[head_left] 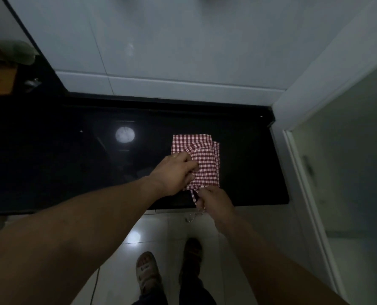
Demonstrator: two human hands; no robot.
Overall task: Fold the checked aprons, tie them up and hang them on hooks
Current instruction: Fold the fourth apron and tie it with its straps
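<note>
The upper part of the view is filled by a white tiled wall [183, 40], against which a glossy black counter [73, 161] is set. A round reflection of light [125, 134] is seen on the counter's surface near its middle. Pale floor tiles [139, 234] are seen below the counter's front edge, and two sandalled feet [149, 274] are planted on them. A red-and-white checked apron [205, 164] is laid folded into a compact rectangle toward the right end of the counter, with its near edge close to the front edge. The left part of the apron is pressed down by the left hand [174, 172], whose fingers are laid across the cloth only slightly bent, with nothing gripped. Just below the apron's near edge, at the counter's front edge, a narrow tie strap [193, 195] is pinched by the curled fingers of the right hand [214, 201]. A ring [175, 155] is worn on one finger of the left hand.
</note>
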